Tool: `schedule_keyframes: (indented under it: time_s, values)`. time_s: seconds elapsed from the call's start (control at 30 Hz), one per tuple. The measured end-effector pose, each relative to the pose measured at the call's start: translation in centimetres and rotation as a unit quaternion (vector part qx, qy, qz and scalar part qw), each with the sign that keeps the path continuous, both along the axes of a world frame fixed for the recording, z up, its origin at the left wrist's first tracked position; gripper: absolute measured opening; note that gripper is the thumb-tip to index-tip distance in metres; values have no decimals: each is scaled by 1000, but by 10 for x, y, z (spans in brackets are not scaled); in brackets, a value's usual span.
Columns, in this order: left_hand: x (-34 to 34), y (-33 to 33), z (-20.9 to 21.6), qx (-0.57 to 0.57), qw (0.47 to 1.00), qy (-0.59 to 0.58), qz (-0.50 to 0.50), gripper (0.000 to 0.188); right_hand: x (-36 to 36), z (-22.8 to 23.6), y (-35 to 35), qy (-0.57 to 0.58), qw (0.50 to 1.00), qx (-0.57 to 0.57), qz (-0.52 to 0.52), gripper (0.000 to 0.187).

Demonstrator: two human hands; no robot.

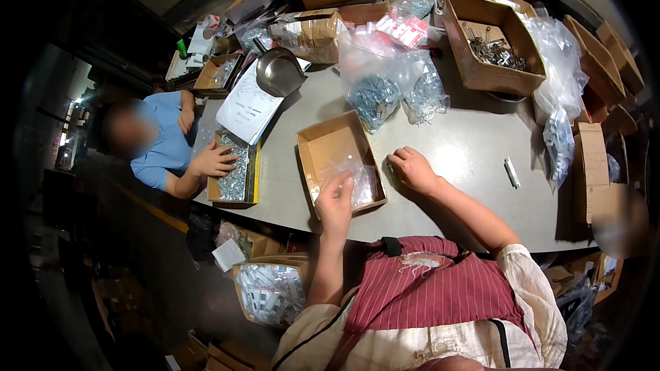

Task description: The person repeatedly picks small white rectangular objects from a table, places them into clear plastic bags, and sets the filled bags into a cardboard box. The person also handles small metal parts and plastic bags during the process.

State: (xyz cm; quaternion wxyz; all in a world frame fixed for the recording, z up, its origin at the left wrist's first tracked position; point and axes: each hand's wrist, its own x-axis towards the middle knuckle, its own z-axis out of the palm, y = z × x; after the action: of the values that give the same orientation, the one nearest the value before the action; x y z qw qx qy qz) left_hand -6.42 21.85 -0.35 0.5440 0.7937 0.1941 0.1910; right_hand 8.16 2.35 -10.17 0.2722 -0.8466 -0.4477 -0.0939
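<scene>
A shallow open cardboard box [328, 139] stands on the table in front of me, with clear plastic bags [364, 185] in its near end. My left hand [335, 199] is over the box's near left corner, its thumb and fingers closed on the edge of a clear plastic bag. Just beyond the box's right wall, my right hand [414, 169] rests low over the tabletop. Its fingers are curled together, and whatever they may hold is too small to make out.
A co-worker in a blue shirt [168, 127] at the left has a hand in a box of small metal parts [235, 177]. Nearby lie papers [249, 106] and a metal scoop [280, 72]. Bags of screws [375, 99], a box of metal pieces [495, 48] and a white marker [512, 172] are on the table [467, 144].
</scene>
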Motion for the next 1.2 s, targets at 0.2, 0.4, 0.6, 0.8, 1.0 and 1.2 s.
schedule_keyframes:
  time_s: [0.2,0.4,0.6,0.8,1.0,1.2]
  values:
    - [4,-15,7,60,998,-25,-25,20,-10,-9,2,-43,998,0,47,23]
    - [8,-40,14,138,982,-44,-119,10,-25,-6,-68,-27,998,-63,9,24]
    - [24,-97,7,184,962,-59,-192,23,-53,6,-163,68,978,-78,-181,16]
    - [49,-151,-27,181,937,-55,-293,32,-69,19,-209,110,950,-104,-274,11]
    - [54,-179,-65,209,900,-56,-379,31,-73,6,-201,44,939,-183,-289,15]
    - [51,-181,-73,177,900,-79,-391,39,-59,18,-212,192,931,14,-309,16]
